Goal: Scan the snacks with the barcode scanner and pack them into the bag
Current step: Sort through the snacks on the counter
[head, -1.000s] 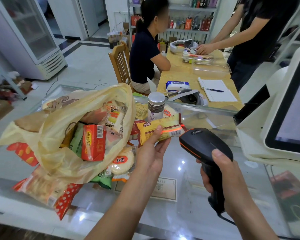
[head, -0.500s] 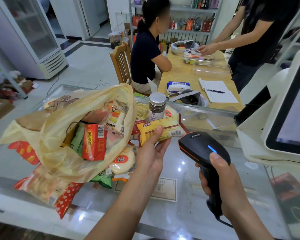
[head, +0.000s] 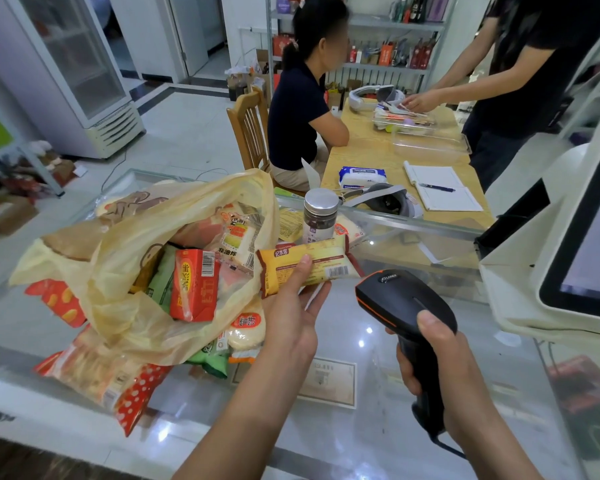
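1. The bag (head: pixel 118 306) is translucent pale yellow with a brown cartoon print.
2. The snack packet (head: pixel 312 268) is yellow with an orange-brown end and a white barcode patch.
3. The barcode scanner (head: pixel 402 299) is black with an orange stripe.
4. The box (head: pixel 194 285) is red with yellow characters.
5. The cracker pack (head: pixel 101 372) has a red end with white dots.
6. The jar (head: pixel 321 216) has a silver lid.
7. The terminal (head: pixel 534 271) is white with a black bezel.

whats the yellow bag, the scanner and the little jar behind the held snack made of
The yellow bag looks like thin plastic film, going by its crinkles and translucent sheen. The scanner seems to be matte black hard plastic with an orange trim line. The jar has a clear body, glass or plastic, cannot tell which; its lid looks like brushed metal, by the silvery sheen.
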